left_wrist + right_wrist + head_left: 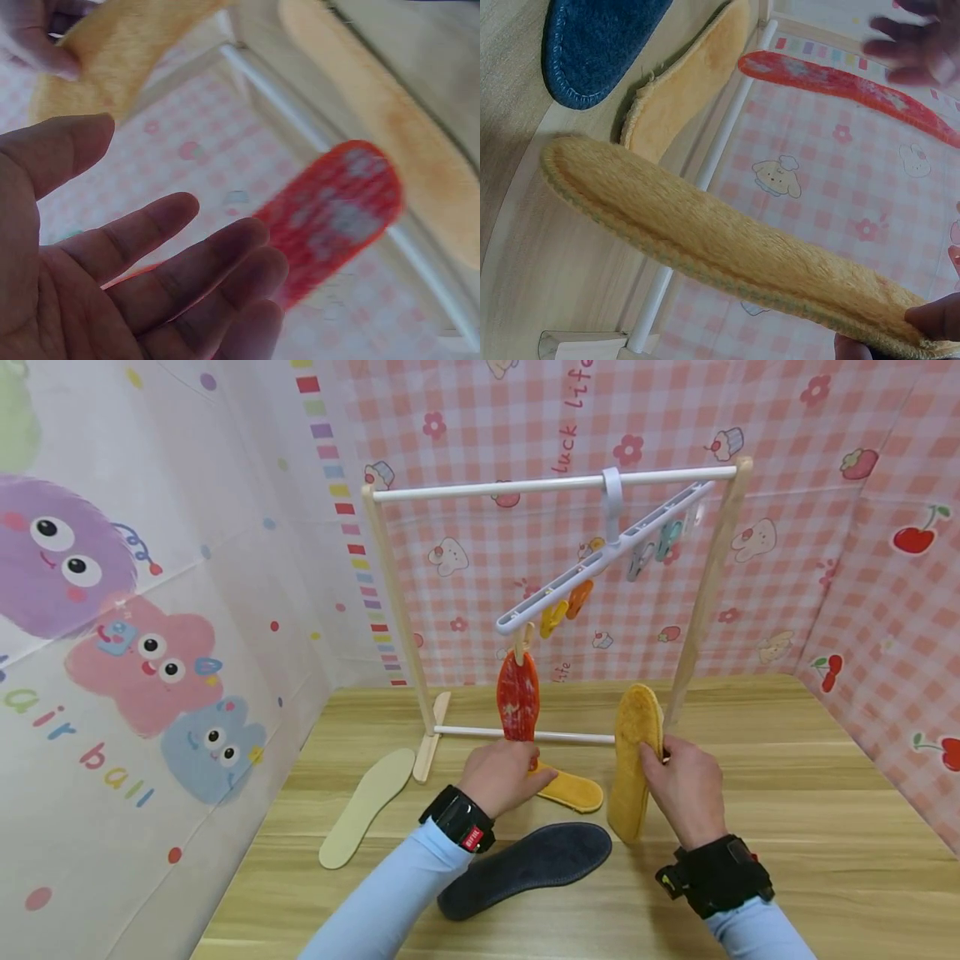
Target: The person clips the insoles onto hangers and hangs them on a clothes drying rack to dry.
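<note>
In the head view, my right hand (688, 785) pinches a fuzzy yellow insole (633, 752), held upright above the tabletop. The right wrist view shows thumb and fingers at one end of this insole (727, 240). A red insole (517, 693) hangs from a light wooden clothespin (522, 643) on a white clip hanger (600, 560). My left hand (498, 777) is beside its lower end; the left wrist view shows the fingers (217, 262) loosely extended, gripping nothing. Behind that hand another yellow insole (576, 789) lies on the table, partly hidden.
The hanger hooks over the white top bar (487, 489) of a wooden-legged rack. Yellow clips (553, 617), an orange clip (579, 599) and others hang along it. A dark blue insole (536, 864) and a cream insole (369, 806) lie on the table. Patterned cloth walls surround it.
</note>
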{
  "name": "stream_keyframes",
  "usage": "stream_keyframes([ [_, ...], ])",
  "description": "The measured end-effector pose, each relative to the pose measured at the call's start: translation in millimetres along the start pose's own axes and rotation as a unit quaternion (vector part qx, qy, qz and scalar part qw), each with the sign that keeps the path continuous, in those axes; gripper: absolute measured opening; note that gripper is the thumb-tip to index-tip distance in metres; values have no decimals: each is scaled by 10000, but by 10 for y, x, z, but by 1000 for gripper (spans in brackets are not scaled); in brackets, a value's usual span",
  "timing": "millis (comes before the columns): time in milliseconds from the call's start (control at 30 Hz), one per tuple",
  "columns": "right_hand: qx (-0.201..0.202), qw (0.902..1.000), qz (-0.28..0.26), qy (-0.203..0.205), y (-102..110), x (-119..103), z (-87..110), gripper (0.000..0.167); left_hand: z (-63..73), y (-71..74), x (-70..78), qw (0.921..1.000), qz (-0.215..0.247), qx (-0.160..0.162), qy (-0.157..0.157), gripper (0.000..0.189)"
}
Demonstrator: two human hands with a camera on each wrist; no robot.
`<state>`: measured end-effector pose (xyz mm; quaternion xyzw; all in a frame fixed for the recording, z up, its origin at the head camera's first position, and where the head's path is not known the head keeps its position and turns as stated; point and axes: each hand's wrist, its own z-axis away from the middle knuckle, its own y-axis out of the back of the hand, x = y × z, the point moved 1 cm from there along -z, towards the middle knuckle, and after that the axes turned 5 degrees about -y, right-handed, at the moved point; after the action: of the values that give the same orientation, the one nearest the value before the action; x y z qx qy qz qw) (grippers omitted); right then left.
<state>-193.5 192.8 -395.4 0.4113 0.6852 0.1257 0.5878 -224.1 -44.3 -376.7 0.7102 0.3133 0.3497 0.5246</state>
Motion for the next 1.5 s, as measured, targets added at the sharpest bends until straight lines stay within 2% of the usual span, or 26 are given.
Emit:
stream_keyframes([
  [233, 284, 9995, -89, 99, -10, -33, 5, 32, -202, 291, 228, 9994, 83, 167, -279, 42],
  [333, 374, 9990, -115, 208, -17, -41, 10, 30, -305, 366, 294, 9989, 94, 223, -392, 43],
  [433, 384, 9988, -94, 293, -30, -47, 20, 29, -393, 409, 328, 9990, 88, 246, -372, 45],
  [667, 198, 9994, -107, 272, -49, -68, 38, 30, -472, 449, 282, 9994, -147, 301, 10, 47],
  [933, 394, 9978, -82, 525, -86, -77, 48, 27, -482, 465, 185, 9981, -220, 576, 40, 49],
  [1100, 297, 9983, -91, 491, -84, -96, 57, 28, -500, 492, 159, 9975, -164, 685, 110, 48],
  [1233, 257, 9984, -84, 493, -81, -116, 59, 29, -520, 524, 166, 9966, -119, 799, 132, 46],
  [1500, 432, 9965, -68, 714, -107, -142, 61, 25, -585, 605, 218, 9941, -291, 1027, 165, 43],
])
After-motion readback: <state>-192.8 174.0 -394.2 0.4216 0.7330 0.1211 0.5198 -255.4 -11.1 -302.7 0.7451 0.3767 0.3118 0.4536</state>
